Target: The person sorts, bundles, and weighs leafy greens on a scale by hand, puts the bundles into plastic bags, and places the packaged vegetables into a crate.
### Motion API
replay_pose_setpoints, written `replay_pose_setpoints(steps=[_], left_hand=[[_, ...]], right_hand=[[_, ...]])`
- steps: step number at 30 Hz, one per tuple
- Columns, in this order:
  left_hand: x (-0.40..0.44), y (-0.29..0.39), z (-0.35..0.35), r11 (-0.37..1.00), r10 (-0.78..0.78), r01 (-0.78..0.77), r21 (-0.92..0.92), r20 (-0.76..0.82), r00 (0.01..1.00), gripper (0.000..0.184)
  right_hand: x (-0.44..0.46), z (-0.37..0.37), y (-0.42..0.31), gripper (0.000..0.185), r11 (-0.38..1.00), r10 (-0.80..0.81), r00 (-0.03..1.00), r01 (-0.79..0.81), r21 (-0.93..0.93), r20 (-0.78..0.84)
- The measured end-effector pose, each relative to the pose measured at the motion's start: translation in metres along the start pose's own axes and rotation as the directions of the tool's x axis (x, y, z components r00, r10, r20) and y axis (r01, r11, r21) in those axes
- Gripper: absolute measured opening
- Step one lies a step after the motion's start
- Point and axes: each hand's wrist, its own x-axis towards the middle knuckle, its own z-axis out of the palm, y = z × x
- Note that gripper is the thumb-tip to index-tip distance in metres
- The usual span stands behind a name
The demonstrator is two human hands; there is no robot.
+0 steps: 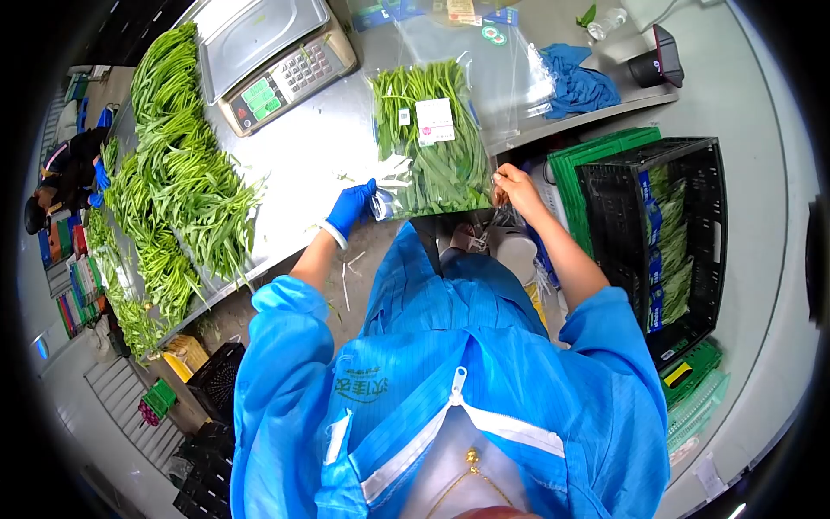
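A clear plastic bag of leafy greens (pixel 445 173) lies flat at the table's front edge, stems pointing away from me and leaves toward me. It bears a white label on its front. My left hand (pixel 350 208), in a blue glove, is closed at the bag's lower left corner, beside some white strips (pixel 393 171). At the lower right corner my bare right hand (pixel 516 189) pinches the bag's edge between thumb and fingers. Loose greens (pixel 194 186) are heaped in a long pile on the left of the table.
A weighing scale (pixel 290 73) stands behind the left hand. Back right are a crumpled blue cloth (pixel 575 82) and a dark cap (pixel 657 60). A black crate (pixel 653 246) with bagged greens is at my right. Another person (pixel 73 169) works at the far left.
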Motion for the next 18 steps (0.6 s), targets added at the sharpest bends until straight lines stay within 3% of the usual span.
replay_pose_setpoints(steps=[2,4,6,7,8,10,12,13,14,16,17,18], left_hand=[[0.009,-0.006,-0.003,0.999,-0.034,0.034,-0.015,-0.039,0.999,0.045],[0.012,-0.011,-0.005,1.0,-0.012,0.012,0.002,-0.033,0.999,0.046],[0.012,-0.011,-0.006,1.0,-0.003,0.002,-0.001,-0.029,1.0,0.047],[0.012,-0.011,-0.006,1.0,-0.008,0.007,-0.009,-0.023,1.0,0.047],[0.012,-0.009,-0.007,1.0,-0.01,0.01,-0.012,-0.014,1.0,0.048],[0.017,-0.007,-0.008,0.995,-0.095,0.096,-0.028,0.035,0.995,0.047],[0.02,-0.003,-0.014,0.981,-0.183,0.189,-0.054,0.103,0.978,0.045],[0.019,0.004,-0.015,0.977,-0.208,0.213,-0.03,0.127,0.97,0.045],[0.022,0.001,-0.017,0.96,-0.244,0.26,-0.102,0.141,0.959,0.045],[0.019,0.014,-0.011,0.962,-0.273,0.274,0.006,-0.025,0.962,0.045],[0.015,0.02,-0.01,0.96,-0.271,0.276,0.043,-0.101,0.957,0.045],[0.017,0.016,-0.014,0.974,-0.152,0.18,0.139,-0.19,0.97,0.041]], right_hand=[[-0.009,0.005,0.0,0.016,0.998,-0.051,0.988,0.046,-0.036,-0.146],[-0.025,0.01,-0.017,0.015,0.957,-0.289,0.844,0.264,-0.12,-0.452],[-0.036,0.023,-0.046,0.016,0.929,-0.365,0.838,0.355,-0.104,-0.406],[-0.038,0.035,-0.065,0.018,0.967,-0.236,0.957,0.248,0.055,-0.168],[-0.037,0.05,-0.085,0.02,0.978,-0.12,0.988,0.101,0.183,0.095],[-0.02,0.073,-0.115,0.026,0.901,-0.097,0.871,-0.128,0.414,0.481],[0.027,0.075,-0.093,0.036,0.799,-0.084,0.932,-0.148,0.583,0.352],[0.059,0.059,-0.068,0.037,0.663,-0.115,0.954,-0.133,0.737,0.276],[0.077,0.041,-0.051,0.04,0.48,-0.022,0.982,-0.156,0.863,0.19],[0.078,0.017,-0.052,0.038,0.637,0.117,0.967,0.101,0.764,-0.225],[0.074,0.013,-0.052,0.038,0.822,0.006,0.948,0.176,0.542,-0.317],[0.061,0.014,-0.056,0.039,0.934,-0.12,0.92,0.232,0.27,-0.374]])
